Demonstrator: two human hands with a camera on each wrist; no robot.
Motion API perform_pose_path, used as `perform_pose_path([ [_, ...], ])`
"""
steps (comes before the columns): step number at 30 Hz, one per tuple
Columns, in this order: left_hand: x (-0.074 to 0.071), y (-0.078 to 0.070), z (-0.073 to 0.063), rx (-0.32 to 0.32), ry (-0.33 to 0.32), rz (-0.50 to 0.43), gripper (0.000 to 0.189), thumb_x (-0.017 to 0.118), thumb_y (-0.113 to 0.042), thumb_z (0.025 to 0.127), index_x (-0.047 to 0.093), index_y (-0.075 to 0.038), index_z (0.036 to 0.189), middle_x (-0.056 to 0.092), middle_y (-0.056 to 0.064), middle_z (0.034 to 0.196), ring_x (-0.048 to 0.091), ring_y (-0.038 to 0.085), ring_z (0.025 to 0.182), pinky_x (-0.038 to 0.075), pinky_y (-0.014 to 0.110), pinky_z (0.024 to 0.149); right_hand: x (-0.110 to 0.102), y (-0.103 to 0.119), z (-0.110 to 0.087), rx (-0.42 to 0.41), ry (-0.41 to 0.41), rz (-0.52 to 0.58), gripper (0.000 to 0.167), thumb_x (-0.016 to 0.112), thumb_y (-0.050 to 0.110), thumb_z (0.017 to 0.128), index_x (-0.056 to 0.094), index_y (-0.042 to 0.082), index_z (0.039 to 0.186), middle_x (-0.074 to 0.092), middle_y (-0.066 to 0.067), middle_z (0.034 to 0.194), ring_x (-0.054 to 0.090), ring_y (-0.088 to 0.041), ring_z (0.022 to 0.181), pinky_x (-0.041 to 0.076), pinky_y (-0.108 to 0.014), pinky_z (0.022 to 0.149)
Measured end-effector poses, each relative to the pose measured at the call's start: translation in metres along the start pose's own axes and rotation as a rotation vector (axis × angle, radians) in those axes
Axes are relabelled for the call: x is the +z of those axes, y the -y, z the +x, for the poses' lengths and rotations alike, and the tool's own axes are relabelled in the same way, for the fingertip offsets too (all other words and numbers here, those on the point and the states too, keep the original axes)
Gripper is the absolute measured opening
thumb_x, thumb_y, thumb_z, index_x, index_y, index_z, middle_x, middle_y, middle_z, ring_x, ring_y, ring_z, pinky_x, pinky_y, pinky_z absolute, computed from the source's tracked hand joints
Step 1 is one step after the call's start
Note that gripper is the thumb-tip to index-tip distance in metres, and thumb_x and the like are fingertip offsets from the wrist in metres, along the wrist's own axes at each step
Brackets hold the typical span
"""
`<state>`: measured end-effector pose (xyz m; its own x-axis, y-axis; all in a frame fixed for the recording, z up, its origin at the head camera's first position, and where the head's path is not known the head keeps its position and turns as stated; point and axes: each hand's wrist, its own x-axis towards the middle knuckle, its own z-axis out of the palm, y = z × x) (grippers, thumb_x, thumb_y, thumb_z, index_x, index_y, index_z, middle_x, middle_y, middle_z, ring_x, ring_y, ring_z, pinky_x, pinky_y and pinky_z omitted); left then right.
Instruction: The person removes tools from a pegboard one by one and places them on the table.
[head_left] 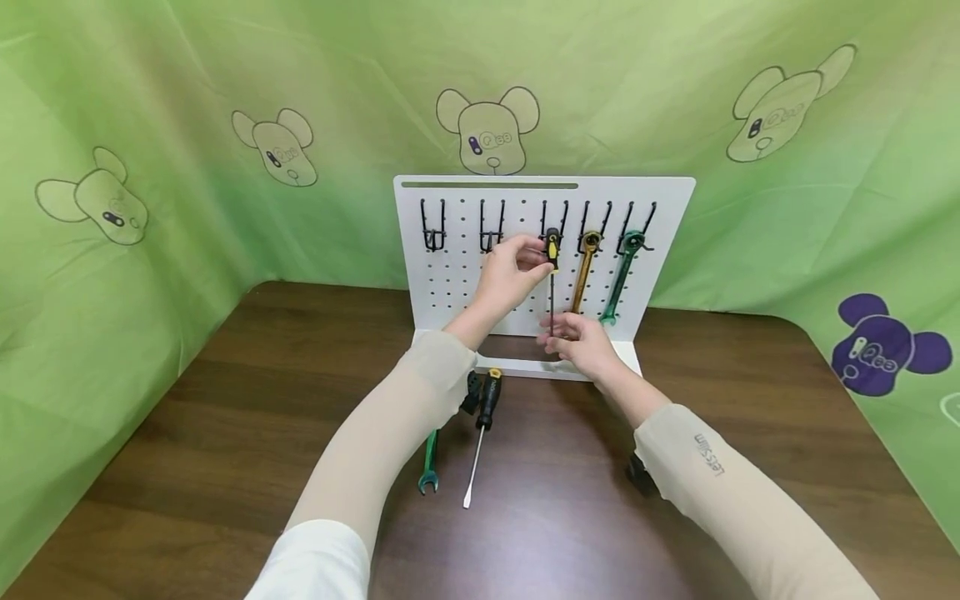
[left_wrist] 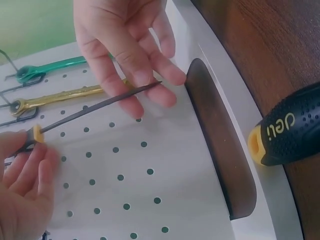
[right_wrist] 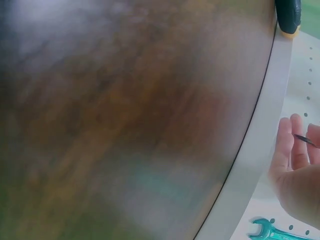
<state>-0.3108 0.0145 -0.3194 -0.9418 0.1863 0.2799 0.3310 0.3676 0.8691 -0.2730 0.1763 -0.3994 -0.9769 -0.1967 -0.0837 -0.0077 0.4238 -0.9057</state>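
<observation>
A small screwdriver [head_left: 552, 292] with a black and yellow handle hangs tip down in front of the white pegboard [head_left: 447, 287], at the middle hook. My left hand [head_left: 504, 277] pinches its handle between thumb and fingers. Lower down, my right hand [head_left: 590, 343] is at the tip, fingers extended; in the left wrist view the dark shaft [left_wrist: 90, 109] crosses in front of those fingers, close by the thumb. To the right, a gold wrench [head_left: 584, 271] and a green wrench [head_left: 621, 279] hang on their own hooks.
Two double hooks [head_left: 433, 237] on the board's left hold nothing. On the brown table [head_left: 300, 375] before the board lie a larger screwdriver [head_left: 488, 402], a green open-end wrench [head_left: 429, 467] and a black object [head_left: 472, 392], partly behind the left sleeve. Another dark object [head_left: 640, 477] shows beside the right sleeve.
</observation>
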Motion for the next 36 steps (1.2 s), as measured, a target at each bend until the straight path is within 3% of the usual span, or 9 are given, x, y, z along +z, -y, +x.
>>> perform_pose_path([
  [5, 0.003, -0.002, 0.001, -0.002, -0.026, -0.008, 0.031, 0.074, -0.014, 0.090, 0.065, -0.005, 0.118, 0.076, 0.011, 0.105, 0.071, 0.022, 0.097, 0.056, 0.024, 0.085, 0.000, 0.000, -0.001, -0.036, 0.003, 0.031, 0.029, 0.053, 0.000, 0.099, 0.058, -0.009, 0.127, 0.071, -0.029, 0.109, 0.070, -0.026, 0.089, 0.060, -0.030, 0.079],
  [17, 0.008, -0.007, -0.001, 0.027, -0.069, -0.026, 0.030, 0.073, -0.008, 0.089, 0.065, -0.002, 0.117, 0.076, 0.013, 0.103, 0.072, 0.023, 0.092, 0.056, 0.019, 0.078, -0.006, 0.001, -0.006, -0.085, -0.009, 0.040, 0.030, 0.055, -0.002, 0.097, 0.060, -0.011, 0.125, 0.072, -0.029, 0.104, 0.070, -0.014, 0.079, 0.059, -0.024, 0.075],
  [30, 0.009, -0.007, -0.008, 0.033, -0.060, -0.030, 0.029, 0.073, -0.009, 0.089, 0.065, -0.004, 0.117, 0.076, 0.011, 0.100, 0.071, 0.021, 0.089, 0.055, 0.019, 0.077, -0.005, 0.002, -0.014, -0.079, -0.016, 0.023, 0.029, 0.056, -0.002, 0.097, 0.061, -0.009, 0.124, 0.072, -0.028, 0.104, 0.072, -0.019, 0.082, 0.060, -0.032, 0.083],
  [36, 0.009, -0.006, -0.013, 0.041, -0.050, -0.037, 0.029, 0.073, -0.009, 0.090, 0.065, -0.004, 0.117, 0.075, 0.011, 0.100, 0.071, 0.022, 0.089, 0.055, 0.018, 0.078, -0.005, 0.002, -0.019, -0.065, -0.014, 0.017, 0.029, 0.056, -0.002, 0.097, 0.062, -0.008, 0.125, 0.073, -0.026, 0.102, 0.071, -0.016, 0.082, 0.059, -0.026, 0.082],
])
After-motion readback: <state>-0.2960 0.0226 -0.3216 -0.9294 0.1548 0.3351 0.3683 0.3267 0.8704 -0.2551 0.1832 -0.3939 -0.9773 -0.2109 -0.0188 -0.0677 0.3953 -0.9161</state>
